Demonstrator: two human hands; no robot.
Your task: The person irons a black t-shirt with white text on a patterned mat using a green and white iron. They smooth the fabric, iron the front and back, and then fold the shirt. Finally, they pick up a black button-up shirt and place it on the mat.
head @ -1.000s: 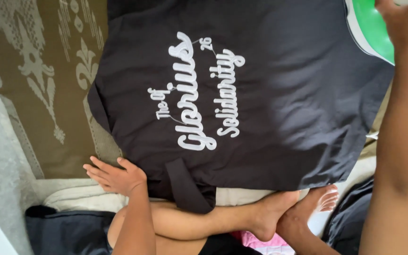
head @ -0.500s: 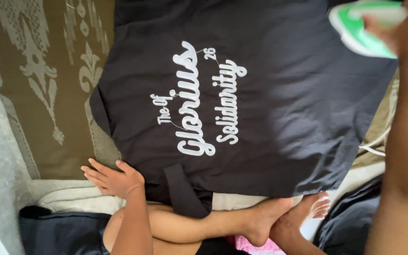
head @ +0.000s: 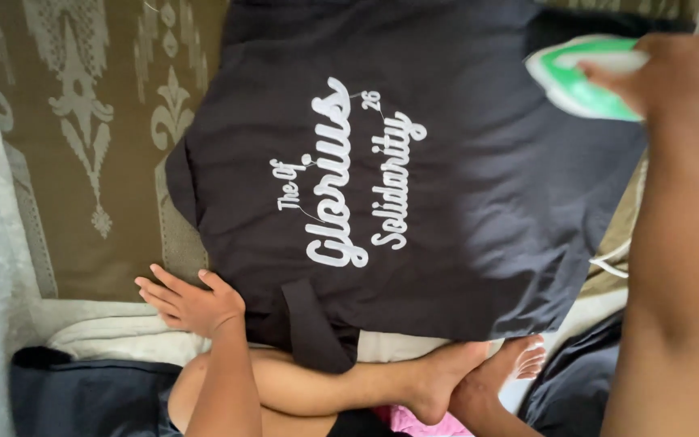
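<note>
Two hands are at work over one dark shirt (head: 446,186) with white lettering, which lies spread flat between them on a patterned olive cloth (head: 99,146). Left hand (head: 188,301) rests palm down with fingers spread, grasping nothing, pressing at the shirt's edge where it meets the cloth; a pale folded fabric (head: 99,336) lies just beside its wrist. Right hand (head: 669,73) is clenched around the handle of a green and white iron (head: 580,85), which sits on the shirt at the far edge from the left hand. Bare feet (head: 479,376) are crossed below the shirt, between the two forearms
</note>
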